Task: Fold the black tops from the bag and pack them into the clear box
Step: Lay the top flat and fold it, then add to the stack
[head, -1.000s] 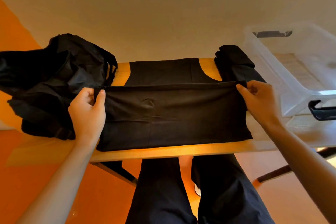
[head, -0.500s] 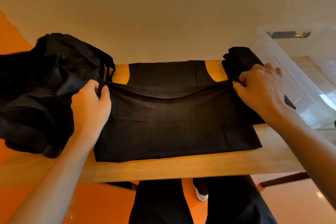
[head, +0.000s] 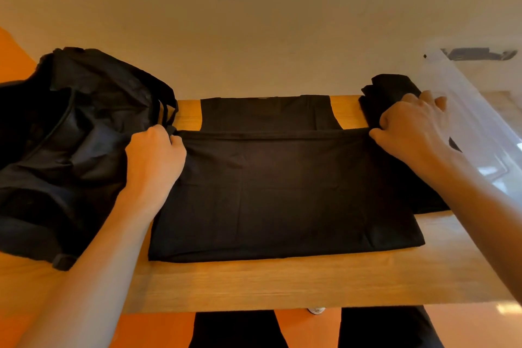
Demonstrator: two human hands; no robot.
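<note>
A black top [head: 282, 192] lies flat on the wooden table [head: 282, 285], its lower half folded up over the upper half. My left hand [head: 154, 158] pinches the left corner of the folded edge. My right hand [head: 412, 130] grips the right corner of that edge. The black bag [head: 70, 135] sits slumped at the left, touching my left hand. The clear box [head: 477, 110] stands at the right edge of the table. Folded black cloth [head: 389, 90] lies between the top and the box, partly hidden by my right hand.
A plain wall rises right behind the table's far edge. My legs in dark trousers [head: 240, 330] show below the near edge, over an orange floor [head: 466, 328]. A dark latch [head: 477, 54] shows on the far rim of the box.
Both hands have carried the folded edge farther away from me across the top. The view has shifted, so the table's near edge now sits lower in the frame.
</note>
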